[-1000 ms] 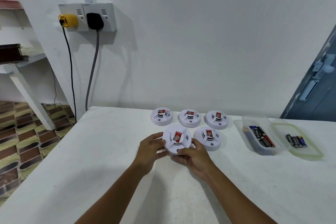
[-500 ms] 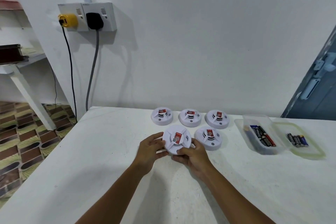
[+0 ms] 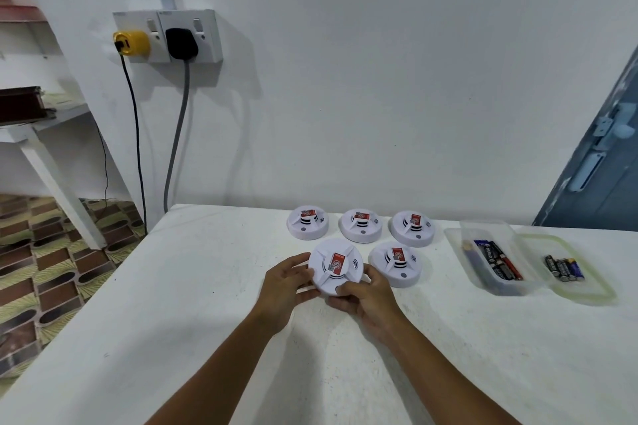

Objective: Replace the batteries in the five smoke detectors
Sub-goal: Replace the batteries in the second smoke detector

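Note:
A round white smoke detector (image 3: 335,266) with a red label is tilted up off the white table (image 3: 172,304). My left hand (image 3: 283,285) grips its left rim and my right hand (image 3: 368,295) grips its lower right rim. Several more detectors lie flat: one (image 3: 396,262) just to the right, and a back row of three (image 3: 307,221), (image 3: 360,225), (image 3: 413,227). A clear plastic box (image 3: 497,259) holds several batteries (image 3: 497,260). Its lid (image 3: 583,269) lies to the right with more batteries (image 3: 564,267) on it.
The table stands against a white wall. A double wall socket (image 3: 167,36) with a yellow plug and a black plug hangs above the table's left corner, cables dropping to the floor. A white shelf leg (image 3: 58,190) stands at the left; a blue door (image 3: 600,162) at the right.
The held detector has barely moved; it stays tilted between both hands, and my fingers have shifted slightly on its rim.

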The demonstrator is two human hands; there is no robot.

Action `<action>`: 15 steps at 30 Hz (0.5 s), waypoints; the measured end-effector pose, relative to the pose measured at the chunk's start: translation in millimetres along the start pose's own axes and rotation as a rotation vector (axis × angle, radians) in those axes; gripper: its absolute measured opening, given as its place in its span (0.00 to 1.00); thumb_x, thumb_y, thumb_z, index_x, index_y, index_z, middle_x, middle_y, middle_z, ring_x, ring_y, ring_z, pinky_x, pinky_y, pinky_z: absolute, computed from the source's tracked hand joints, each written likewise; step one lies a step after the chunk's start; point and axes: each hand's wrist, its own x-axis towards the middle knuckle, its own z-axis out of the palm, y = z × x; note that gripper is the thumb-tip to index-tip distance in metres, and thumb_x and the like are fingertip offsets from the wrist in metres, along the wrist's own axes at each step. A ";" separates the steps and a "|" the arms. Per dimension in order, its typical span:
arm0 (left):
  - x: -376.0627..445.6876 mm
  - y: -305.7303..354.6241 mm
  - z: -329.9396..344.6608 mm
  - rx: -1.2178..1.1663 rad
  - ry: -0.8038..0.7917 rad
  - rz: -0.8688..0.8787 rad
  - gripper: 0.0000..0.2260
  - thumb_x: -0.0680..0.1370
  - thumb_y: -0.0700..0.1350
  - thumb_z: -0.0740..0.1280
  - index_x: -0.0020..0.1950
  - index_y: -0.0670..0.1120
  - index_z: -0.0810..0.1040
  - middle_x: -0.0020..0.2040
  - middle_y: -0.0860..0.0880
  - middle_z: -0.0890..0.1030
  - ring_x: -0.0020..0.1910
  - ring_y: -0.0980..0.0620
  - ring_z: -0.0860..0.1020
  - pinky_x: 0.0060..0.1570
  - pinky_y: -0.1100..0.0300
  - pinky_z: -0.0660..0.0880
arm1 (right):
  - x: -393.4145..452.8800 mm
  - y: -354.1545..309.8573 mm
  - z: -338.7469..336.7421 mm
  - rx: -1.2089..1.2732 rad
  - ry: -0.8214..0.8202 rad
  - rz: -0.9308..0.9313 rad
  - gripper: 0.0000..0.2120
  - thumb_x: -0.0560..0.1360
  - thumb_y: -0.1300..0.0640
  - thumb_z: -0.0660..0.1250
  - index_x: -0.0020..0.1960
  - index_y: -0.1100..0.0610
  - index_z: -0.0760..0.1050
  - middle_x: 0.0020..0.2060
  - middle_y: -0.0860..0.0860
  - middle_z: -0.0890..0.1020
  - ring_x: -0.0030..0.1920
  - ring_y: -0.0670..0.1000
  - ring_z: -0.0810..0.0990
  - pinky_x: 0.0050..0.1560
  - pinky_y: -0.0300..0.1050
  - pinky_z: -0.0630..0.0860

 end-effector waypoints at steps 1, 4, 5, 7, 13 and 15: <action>0.3 -0.2 -0.1 0.004 0.001 -0.001 0.13 0.79 0.36 0.65 0.62 0.44 0.77 0.53 0.45 0.84 0.50 0.44 0.84 0.49 0.49 0.81 | 0.0 0.0 -0.3 -0.003 -0.001 0.000 0.23 0.68 0.76 0.67 0.60 0.64 0.71 0.51 0.62 0.83 0.47 0.65 0.84 0.55 0.66 0.77; 0.2 -0.4 -0.5 -0.004 -0.004 -0.001 0.13 0.79 0.36 0.64 0.63 0.43 0.77 0.54 0.44 0.84 0.50 0.43 0.83 0.49 0.48 0.81 | -0.4 -0.2 -0.5 -0.014 -0.003 -0.004 0.23 0.68 0.76 0.67 0.61 0.64 0.71 0.52 0.62 0.83 0.47 0.65 0.84 0.55 0.65 0.77; -0.2 0.1 -0.4 -0.007 -0.007 0.001 0.13 0.79 0.36 0.64 0.62 0.43 0.77 0.53 0.44 0.84 0.50 0.43 0.83 0.49 0.49 0.81 | -0.4 -0.2 -0.3 -0.014 -0.003 -0.006 0.23 0.68 0.76 0.67 0.61 0.64 0.71 0.52 0.62 0.83 0.47 0.65 0.84 0.55 0.65 0.77; -0.8 0.7 -0.3 -0.013 -0.011 0.007 0.12 0.79 0.36 0.64 0.62 0.43 0.77 0.52 0.44 0.84 0.49 0.43 0.84 0.48 0.50 0.81 | -0.3 0.3 0.3 -0.008 0.000 -0.006 0.23 0.68 0.76 0.67 0.61 0.64 0.70 0.51 0.62 0.83 0.47 0.65 0.84 0.55 0.65 0.77; -0.6 -1.3 -1.3 -0.011 -0.009 0.007 0.12 0.79 0.36 0.64 0.62 0.43 0.77 0.53 0.44 0.84 0.50 0.43 0.83 0.51 0.48 0.80 | 0.8 -0.6 -4.0 0.023 -0.033 0.012 0.20 0.71 0.71 0.68 0.61 0.64 0.71 0.52 0.63 0.83 0.50 0.67 0.82 0.57 0.65 0.76; 0.1 -2.1 -2.4 -0.009 -0.004 0.005 0.13 0.79 0.37 0.64 0.63 0.43 0.77 0.55 0.44 0.83 0.51 0.43 0.83 0.53 0.46 0.79 | 1.8 -1.8 -6.4 0.075 -0.043 0.041 0.14 0.75 0.63 0.66 0.60 0.63 0.74 0.52 0.64 0.83 0.53 0.67 0.81 0.56 0.62 0.77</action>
